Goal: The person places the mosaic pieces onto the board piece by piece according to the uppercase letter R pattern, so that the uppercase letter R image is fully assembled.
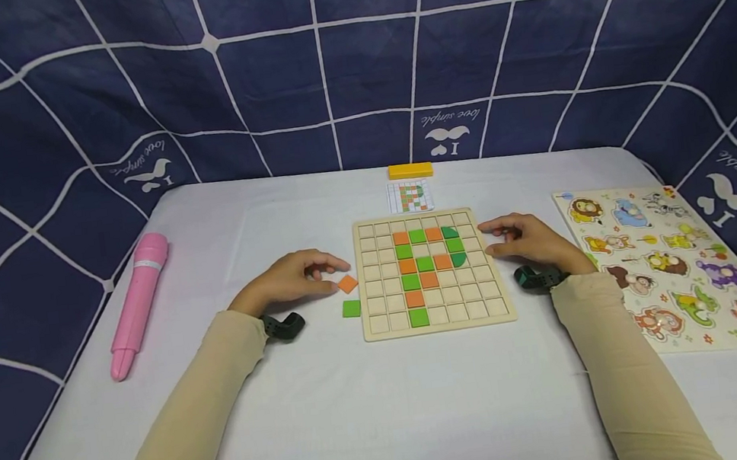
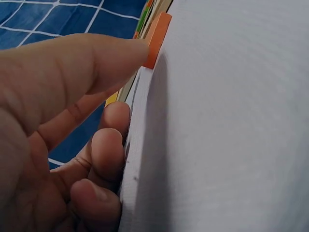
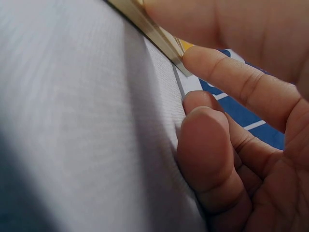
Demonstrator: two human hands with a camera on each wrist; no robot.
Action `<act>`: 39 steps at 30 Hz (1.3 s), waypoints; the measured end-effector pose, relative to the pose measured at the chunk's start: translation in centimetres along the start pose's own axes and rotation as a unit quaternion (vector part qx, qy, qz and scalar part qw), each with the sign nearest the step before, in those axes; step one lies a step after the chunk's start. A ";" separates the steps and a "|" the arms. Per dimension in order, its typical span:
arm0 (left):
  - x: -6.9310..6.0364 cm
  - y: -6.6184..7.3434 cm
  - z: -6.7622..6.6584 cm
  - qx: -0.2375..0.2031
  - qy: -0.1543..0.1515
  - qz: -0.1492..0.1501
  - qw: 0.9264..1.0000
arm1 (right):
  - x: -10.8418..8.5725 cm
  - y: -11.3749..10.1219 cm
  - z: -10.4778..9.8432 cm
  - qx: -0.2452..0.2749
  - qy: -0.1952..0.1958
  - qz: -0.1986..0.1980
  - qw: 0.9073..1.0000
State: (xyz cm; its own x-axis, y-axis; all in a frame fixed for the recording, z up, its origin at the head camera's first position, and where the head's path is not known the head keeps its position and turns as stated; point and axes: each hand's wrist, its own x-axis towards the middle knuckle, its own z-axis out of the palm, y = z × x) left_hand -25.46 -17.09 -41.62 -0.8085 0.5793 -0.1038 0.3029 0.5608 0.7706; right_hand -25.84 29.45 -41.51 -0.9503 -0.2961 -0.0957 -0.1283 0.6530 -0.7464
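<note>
A wooden grid board (image 1: 388,323) lies flat on the white table, with several orange and green tiles set in its squares in a P shape. Left of it, my left hand (image 1: 291,276) has its thumb at a loose orange square tile (image 1: 347,284); the index finger reaches out beyond the tile. In the left wrist view the thumb meets the orange tile's edge, other fingers loosely bent. A loose green square tile (image 1: 351,309) lies just nearer to me. At the board's right edge, my right hand (image 1: 527,238) rests thumb and index fingertips, gripping nothing.
Behind the board are a small pattern card (image 1: 410,196) and a yellow block (image 1: 410,171). A pink marker-shaped object (image 1: 140,304) lies at far left. An animal puzzle board (image 1: 680,268) lies at right, partly under the right forearm. Blue checked cloth (image 1: 363,69) hangs behind.
</note>
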 end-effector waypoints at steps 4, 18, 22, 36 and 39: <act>-0.1 0.3 0.1 0.024 -0.004 -0.002 1.000 | 0.1 0.0 0.0 -0.001 0.000 0.004 1.000; 0.1 -0.1 0.4 0.032 0.026 -0.002 0.999 | -0.1 0.0 0.0 0.014 0.003 -0.006 1.000; 0.2 -0.1 0.4 0.001 0.045 0.000 0.999 | 0.0 0.1 0.0 0.015 0.002 -0.007 1.000; 0.5 1.7 1.1 -0.047 0.127 0.017 0.991 | 0.0 0.2 0.1 0.018 0.003 -0.014 1.000; 0.8 2.6 1.7 -0.033 0.132 0.023 0.990 | -0.1 0.1 0.1 0.017 0.005 -0.014 1.000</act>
State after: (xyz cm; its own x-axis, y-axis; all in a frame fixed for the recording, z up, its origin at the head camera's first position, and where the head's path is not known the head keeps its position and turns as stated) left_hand -24.43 -14.14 -40.75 -0.9012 0.4230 0.0944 0.3158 0.4917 0.8115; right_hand -25.76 29.51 -41.63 -0.9494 -0.3066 -0.0682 -0.1453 0.6213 -0.7700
